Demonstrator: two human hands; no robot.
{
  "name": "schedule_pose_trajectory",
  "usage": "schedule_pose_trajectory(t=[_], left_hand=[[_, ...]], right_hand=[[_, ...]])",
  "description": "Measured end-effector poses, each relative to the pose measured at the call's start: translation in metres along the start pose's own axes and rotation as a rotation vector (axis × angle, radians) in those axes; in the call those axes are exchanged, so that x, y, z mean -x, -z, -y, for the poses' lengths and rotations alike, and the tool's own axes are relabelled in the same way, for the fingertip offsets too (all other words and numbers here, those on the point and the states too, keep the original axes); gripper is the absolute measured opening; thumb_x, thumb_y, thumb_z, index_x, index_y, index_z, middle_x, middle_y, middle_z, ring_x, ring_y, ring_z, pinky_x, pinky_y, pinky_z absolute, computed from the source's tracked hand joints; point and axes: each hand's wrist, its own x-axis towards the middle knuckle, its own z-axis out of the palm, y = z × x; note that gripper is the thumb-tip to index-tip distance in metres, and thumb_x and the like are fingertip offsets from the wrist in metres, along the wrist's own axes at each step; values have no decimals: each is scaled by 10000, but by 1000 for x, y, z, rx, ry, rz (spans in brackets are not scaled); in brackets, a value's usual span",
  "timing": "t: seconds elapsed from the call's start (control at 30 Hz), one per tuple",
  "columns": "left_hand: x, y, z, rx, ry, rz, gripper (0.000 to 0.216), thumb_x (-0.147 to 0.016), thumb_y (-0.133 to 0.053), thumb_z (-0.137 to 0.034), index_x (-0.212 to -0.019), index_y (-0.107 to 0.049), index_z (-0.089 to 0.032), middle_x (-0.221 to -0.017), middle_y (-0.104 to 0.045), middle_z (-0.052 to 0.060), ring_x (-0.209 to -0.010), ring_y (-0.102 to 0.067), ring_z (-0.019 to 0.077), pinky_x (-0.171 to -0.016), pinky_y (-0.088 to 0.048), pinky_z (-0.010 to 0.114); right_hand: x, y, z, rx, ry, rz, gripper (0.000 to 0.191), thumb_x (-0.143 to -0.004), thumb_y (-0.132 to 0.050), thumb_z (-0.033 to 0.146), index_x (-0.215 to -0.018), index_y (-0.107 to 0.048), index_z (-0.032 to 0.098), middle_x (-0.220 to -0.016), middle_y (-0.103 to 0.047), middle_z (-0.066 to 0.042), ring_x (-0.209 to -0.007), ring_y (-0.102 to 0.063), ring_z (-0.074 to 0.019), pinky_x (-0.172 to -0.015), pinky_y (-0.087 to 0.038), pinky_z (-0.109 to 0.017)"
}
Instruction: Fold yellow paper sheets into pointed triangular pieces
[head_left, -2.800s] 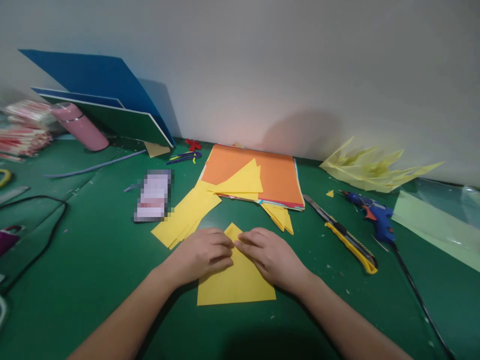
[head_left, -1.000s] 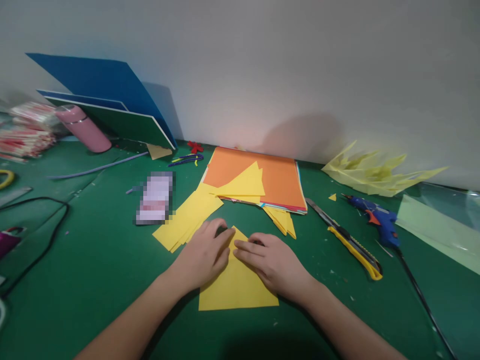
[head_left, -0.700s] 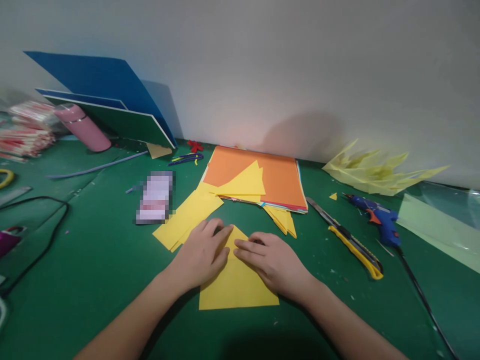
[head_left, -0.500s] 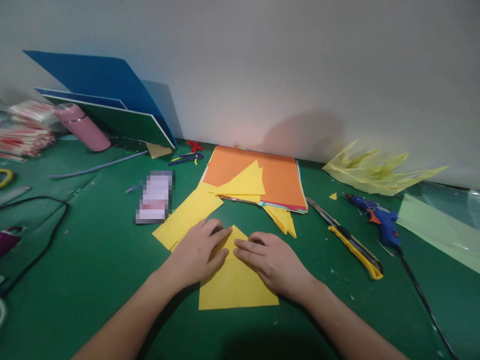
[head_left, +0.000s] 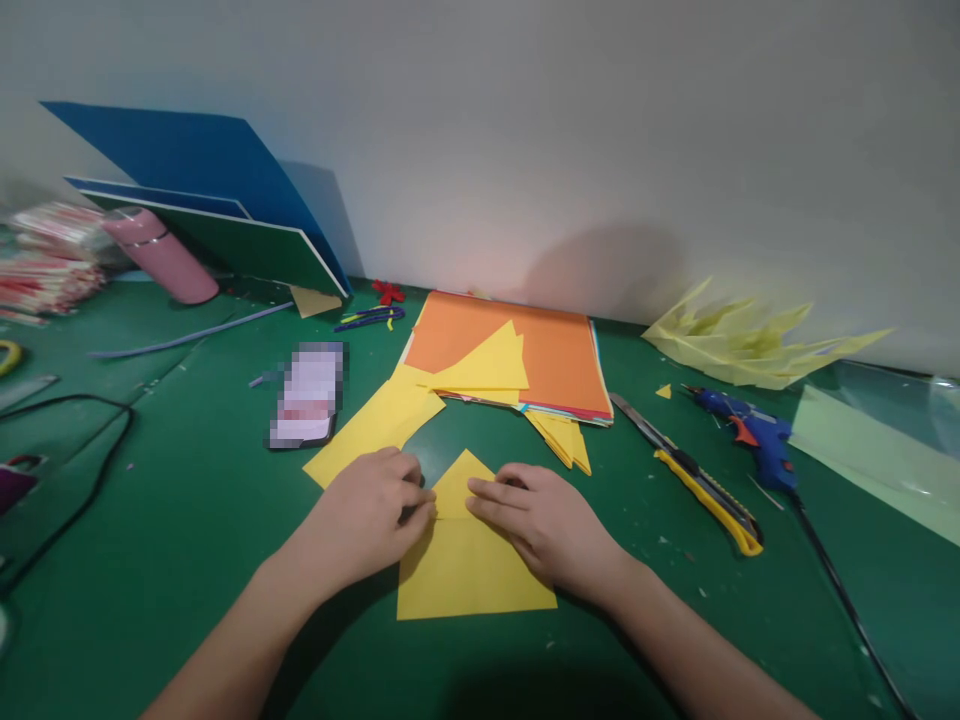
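A sheet of yellow paper (head_left: 476, 570) lies in front of me, its top folded into a point. At the paper's left slanted edge, the thumb and forefinger of my left hand (head_left: 367, 515) come together in a pinch. My right hand (head_left: 544, 520) rests on the right slanted side, fingers stretched flat with the tips near the middle. Beyond the left hand are more yellow paper strips (head_left: 382, 415). Folded yellow triangles (head_left: 491, 365) lie on a stack of orange paper (head_left: 562, 345).
To the right are a yellow utility knife (head_left: 701, 490), a blue glue gun (head_left: 757, 430) with a cord, and a spiky pale-yellow paper piece (head_left: 750, 340). A phone (head_left: 307, 395), a pink bottle (head_left: 161, 255) and leaning blue boards (head_left: 187, 145) are on the left.
My left hand has slid left and down from the paper's point to its left edge. My right hand has stayed in place on the sheet.
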Motion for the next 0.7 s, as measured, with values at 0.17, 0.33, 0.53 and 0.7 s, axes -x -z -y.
schedule_pose_trajectory(t=[0.17, 0.33, 0.53, 0.7], left_hand=[[6, 12, -3, -8, 40, 137, 317, -871, -463, -221, -701, -729, -199, -691, -636, 43, -682, -572, 183, -622, -399, 300], [14, 14, -1, -58, 81, 154, 398, -884, -439, -277, -566, -657, -181, -586, -596, 33, -591, -563, 169, -533, -360, 274], [0, -13, -6, -94, 48, -197, 455, -929, -389, -298, -518, -539, -176, -500, -506, 19, -526, -478, 161, -537, -372, 288], [-11, -31, -21, 224, -42, -182, 230, -945, -366, -180, -826, -562, -157, -845, -591, 62, -769, -552, 174, -688, -470, 297]], right_hand=[[0, -1, 0, 3, -3, -16, 316, -887, -435, 96, -1099, -664, 151, -1149, -678, -78, -829, -548, -223, -686, -498, -350], [-1, 1, 1, -5, -21, 7, 315, -883, -441, 99, -1098, -664, 158, -1154, -676, -79, -842, -561, -224, -695, -505, -354], [-2, 6, 3, -27, -42, 18, 300, -900, -432, 141, -1091, -661, 175, -1157, -674, -63, -847, -551, -228, -718, -506, -367], [-6, 5, 3, -41, -53, 28, 229, -942, -450, 242, -1029, -654, 186, -1157, -667, -67, -841, -564, -207, -757, -489, -354]])
